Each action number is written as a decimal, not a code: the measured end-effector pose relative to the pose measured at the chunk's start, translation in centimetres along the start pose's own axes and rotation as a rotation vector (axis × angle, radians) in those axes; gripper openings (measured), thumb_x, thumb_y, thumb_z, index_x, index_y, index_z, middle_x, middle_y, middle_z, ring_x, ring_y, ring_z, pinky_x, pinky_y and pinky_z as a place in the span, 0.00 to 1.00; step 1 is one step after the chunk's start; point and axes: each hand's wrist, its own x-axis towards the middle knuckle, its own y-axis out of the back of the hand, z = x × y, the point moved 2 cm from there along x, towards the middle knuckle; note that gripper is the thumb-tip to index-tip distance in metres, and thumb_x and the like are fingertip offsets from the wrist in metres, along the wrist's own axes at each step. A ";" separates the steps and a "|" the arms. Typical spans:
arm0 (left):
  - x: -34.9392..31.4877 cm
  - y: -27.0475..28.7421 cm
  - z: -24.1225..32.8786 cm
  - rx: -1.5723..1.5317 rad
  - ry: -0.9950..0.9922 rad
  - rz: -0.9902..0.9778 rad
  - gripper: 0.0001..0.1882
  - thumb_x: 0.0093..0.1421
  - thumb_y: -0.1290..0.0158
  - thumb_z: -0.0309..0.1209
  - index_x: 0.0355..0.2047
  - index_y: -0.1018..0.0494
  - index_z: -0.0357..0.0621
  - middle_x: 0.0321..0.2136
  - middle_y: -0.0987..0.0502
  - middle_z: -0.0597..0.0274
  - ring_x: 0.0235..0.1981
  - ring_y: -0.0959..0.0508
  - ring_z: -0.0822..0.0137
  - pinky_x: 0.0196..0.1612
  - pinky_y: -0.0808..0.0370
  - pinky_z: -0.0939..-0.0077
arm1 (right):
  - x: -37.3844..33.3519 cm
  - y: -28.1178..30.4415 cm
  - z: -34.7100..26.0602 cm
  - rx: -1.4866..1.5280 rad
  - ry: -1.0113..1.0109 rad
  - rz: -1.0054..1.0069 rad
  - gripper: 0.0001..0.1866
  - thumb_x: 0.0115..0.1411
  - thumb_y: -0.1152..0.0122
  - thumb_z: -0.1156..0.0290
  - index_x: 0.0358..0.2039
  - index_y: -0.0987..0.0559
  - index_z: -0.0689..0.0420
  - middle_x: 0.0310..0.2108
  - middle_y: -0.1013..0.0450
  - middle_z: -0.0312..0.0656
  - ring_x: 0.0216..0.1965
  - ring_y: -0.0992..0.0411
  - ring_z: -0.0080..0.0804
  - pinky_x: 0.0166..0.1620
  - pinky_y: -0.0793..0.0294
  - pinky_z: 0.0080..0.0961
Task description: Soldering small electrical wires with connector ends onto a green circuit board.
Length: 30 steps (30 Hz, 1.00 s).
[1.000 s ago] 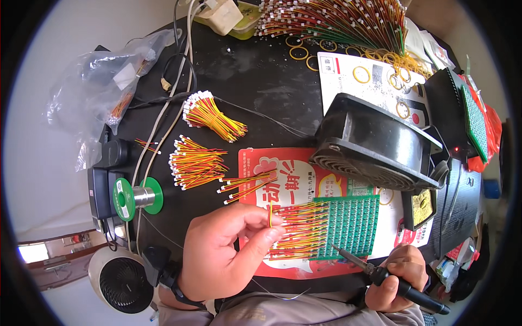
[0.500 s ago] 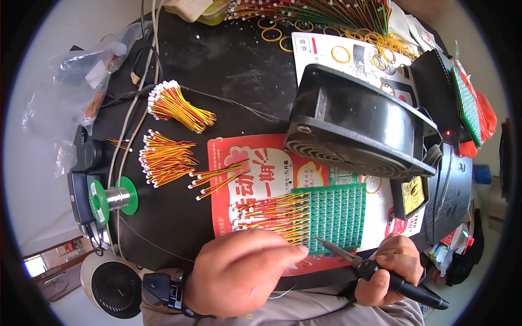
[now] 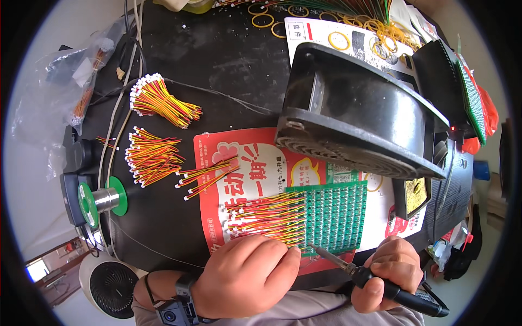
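A green circuit board [image 3: 337, 217] lies on a red and white printed sheet [image 3: 209, 190], with rows of red, yellow and black wire leads [image 3: 266, 217] along its left side. My left hand [image 3: 247, 277] is closed in a pinch at the board's lower left corner, on a wire lead mostly hidden by the fingers. My right hand [image 3: 389, 271] grips a soldering iron [image 3: 418, 302] by its black handle. The iron's tip points up and left, at the board's lower left edge close to my left fingertips.
A large black fan [image 3: 359, 114] stands just behind the board. Wire bundles [image 3: 166, 100] and loose leads [image 3: 152, 157] lie left. A green solder spool [image 3: 87, 204] sits by cables at the far left. A yellow sponge in a black holder [image 3: 414, 194] is to the right.
My left hand has lowered slightly and its fingertips have moved left to the board's corner. The iron's tip has shifted left and down, closer to those fingertips. The view has tilted a little.
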 end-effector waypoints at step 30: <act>0.0 0.1 1.4 0.016 0.033 -0.068 0.13 0.44 0.40 0.21 0.33 0.19 0.33 0.27 0.25 0.58 0.25 0.23 0.61 0.28 0.23 0.70 | -0.5 1.1 -0.3 0.055 0.004 0.020 0.16 0.59 0.39 0.60 0.25 0.30 0.58 0.13 0.39 0.32 0.12 0.40 0.22 0.17 0.44 0.20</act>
